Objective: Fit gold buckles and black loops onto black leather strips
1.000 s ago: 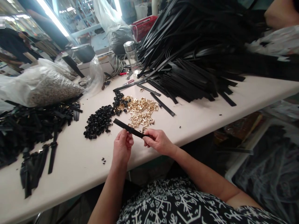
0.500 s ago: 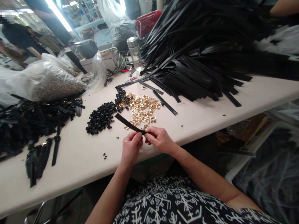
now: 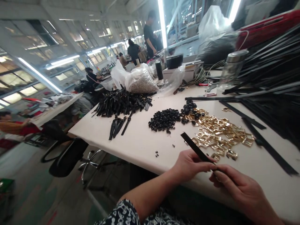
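Note:
A flat black strap [image 3: 195,147] is pinched between both hands just above the table's near edge, its free end pointing up and left. My left hand [image 3: 189,165] is closed on its middle, and my right hand [image 3: 236,182] grips the lower end, which the fingers hide. Whether a buckle is on that end I cannot make out. Right behind the hands lies a heap of gold rectangular buckles [image 3: 217,131]. Left of it is a pile of small black loops [image 3: 165,118]. A few tiny black bits [image 3: 157,153] lie nearer the edge.
Long black straps [image 3: 276,84] cover the right side. A glass bottle [image 3: 231,72] stands behind the buckles. Farther left are a pile of black strap pieces [image 3: 122,104] and a clear bag [image 3: 142,79]. An office chair [image 3: 70,156] stands beyond the table's left end. Several people are in the background.
The view has swung left, bringing the room and the table's left end into sight. Both hands still hold the strap in much the same pose.

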Demonstrator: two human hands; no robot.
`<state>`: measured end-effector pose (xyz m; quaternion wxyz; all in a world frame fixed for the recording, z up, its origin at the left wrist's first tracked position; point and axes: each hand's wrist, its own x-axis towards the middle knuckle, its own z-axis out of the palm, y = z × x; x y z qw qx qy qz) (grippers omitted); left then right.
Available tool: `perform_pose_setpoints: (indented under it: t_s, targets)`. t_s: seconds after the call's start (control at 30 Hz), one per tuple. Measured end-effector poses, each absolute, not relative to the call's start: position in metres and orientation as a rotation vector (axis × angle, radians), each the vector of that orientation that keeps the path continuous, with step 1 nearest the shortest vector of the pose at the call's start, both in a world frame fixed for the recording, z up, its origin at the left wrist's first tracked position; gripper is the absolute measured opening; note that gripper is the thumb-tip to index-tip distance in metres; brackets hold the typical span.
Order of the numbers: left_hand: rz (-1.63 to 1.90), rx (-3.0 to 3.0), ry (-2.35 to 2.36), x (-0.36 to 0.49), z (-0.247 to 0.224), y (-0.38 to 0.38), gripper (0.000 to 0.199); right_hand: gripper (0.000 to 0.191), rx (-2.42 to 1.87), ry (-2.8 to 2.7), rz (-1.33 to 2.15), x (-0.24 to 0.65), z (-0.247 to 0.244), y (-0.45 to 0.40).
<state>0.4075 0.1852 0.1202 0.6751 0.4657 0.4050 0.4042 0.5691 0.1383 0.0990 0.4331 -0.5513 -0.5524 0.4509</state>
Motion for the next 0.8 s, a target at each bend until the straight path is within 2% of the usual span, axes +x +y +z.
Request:
perform_pose_setpoints:
  t_s: [0.23, 0.43, 0.53, 0.67, 0.73, 0.8]
  targets:
    - [0.973, 1.015, 0.864, 0.413, 0.112, 0.178, 0.056, 0.046, -1.366, -1.277, 1.123, 0.568, 0.1, 0.136]
    - [0.971, 1.15, 0.9, 0.403, 0.12, 0.175, 0.04, 0.049, -1.391, -1.262, 1.185, 0.566, 0.103, 0.133]
    - [0.961, 1.101, 0.907, 0.405, 0.119, 0.17, 0.038, 0.053, -1.387, -1.221, 1.184, 0.563, 0.103, 0.132]
    - [0.935, 0.953, 0.877, 0.406, 0.11, 0.175, 0.041, 0.07, -1.388, -1.246, 1.152, 0.566, 0.099, 0.135]
    - [1.034, 0.864, 0.922, 0.395, 0.108, 0.187, 0.041, 0.072, -1.392, -1.254, 1.125, 0.574, 0.095, 0.139]
    - [1.226, 0.71, 0.994, 0.372, 0.111, 0.204, 0.039, 0.066, -1.392, -1.276, 1.101, 0.584, 0.09, 0.145]
